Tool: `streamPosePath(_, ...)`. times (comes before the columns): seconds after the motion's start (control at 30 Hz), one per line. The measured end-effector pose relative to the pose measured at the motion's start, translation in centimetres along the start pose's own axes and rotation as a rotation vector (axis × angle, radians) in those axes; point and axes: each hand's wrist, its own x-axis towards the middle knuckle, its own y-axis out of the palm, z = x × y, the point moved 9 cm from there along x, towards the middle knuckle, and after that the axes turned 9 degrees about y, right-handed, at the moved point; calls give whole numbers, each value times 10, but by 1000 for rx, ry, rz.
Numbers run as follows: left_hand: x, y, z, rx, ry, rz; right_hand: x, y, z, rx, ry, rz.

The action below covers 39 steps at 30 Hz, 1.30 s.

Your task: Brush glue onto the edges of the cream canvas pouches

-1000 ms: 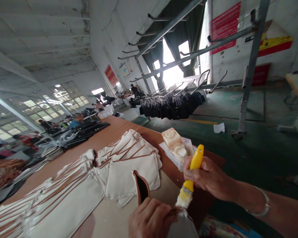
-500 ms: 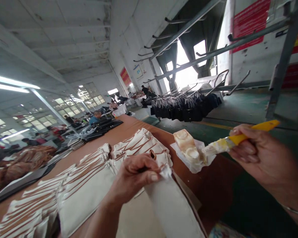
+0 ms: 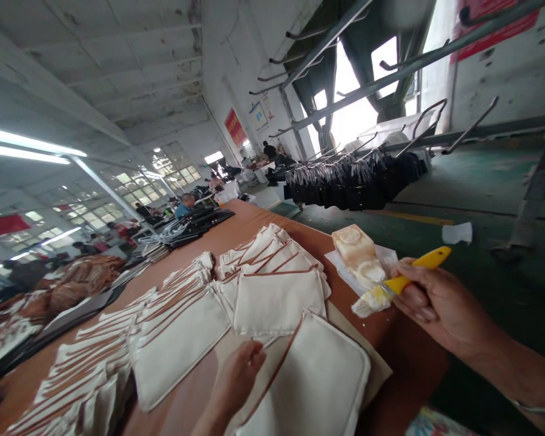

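Note:
My right hand (image 3: 429, 297) grips a paintbrush (image 3: 397, 283) by its yellow handle. Pale, thick paste coats the bristles, which point down-left over the table. Just behind them, a crusted, yellowish block-shaped container (image 3: 355, 247) sits on a white sheet (image 3: 343, 266). My left hand (image 3: 241, 370) is low at the centre with its fingers curled together; whether anything is in them is hidden. Right of it, a cream pouch (image 3: 322, 369) with brown edging lies tilted on a beige board (image 3: 376, 372). Another cream pouch (image 3: 279, 300) lies flat just beyond the left hand.
Overlapping rows of cream pouches (image 3: 177, 339) cover the brown table (image 3: 254, 212). Black pieces (image 3: 204, 224) and brown bundles (image 3: 82, 278) lie to the left. Beyond the table's right edge stands a metal rack (image 3: 336, 109) with dark bags (image 3: 358, 184). People sit in the background.
My left hand has let go of the cream piece's raised edge and dropped lower. The pouch now lies flatter, its face showing. My right hand has brought the brush left and down, past the container.

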Motion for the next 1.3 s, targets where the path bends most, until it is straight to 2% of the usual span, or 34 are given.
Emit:
streamPosePath(0.1, 40, 46, -34, -12, -14, 17, 4, -1, -21, -51, 36, 14)
streamPosePath(0.17, 61, 67, -42, -17, -62, -10, 4, -6, -30, -97, 52, 14)
streamPosePath(0.27, 79, 84, -38, -68, -151, -45, 6, -15, -40, -148, 68, -17)
streamPosePath(0.4, 79, 94, -37, -269, -175, -8, 18, -13, -48, -194, 65, -60)
streamPosePath(0.53, 63, 91, -57, -512, -104, 40, 32, 5, -49, -267, 20, -62)
streamPosePath(0.73, 42, 68, -98, -746, 51, 27, 35, 39, -47, -510, -52, 87)
streamPosePath(0.9, 35, 53, -130, -695, 245, 29, 33, 62, -37, -807, -253, 176)
streamPosePath(1.03, 32, 49, -132, -698, 268, -1, 27, 67, -15, -865, -398, 136)
streamPosePath(1.1, 31, 49, -133, -700, 272, 11, 21, 66, -10, -843, -386, 133)
streamPosePath(1.2, 29, 49, -142, -692, 305, 42, 14, 69, -19, -852, -311, 202)
streamPosePath(1.3, 24, 45, -153, -636, 340, 30, 11, 68, -21, -864, -334, 197)
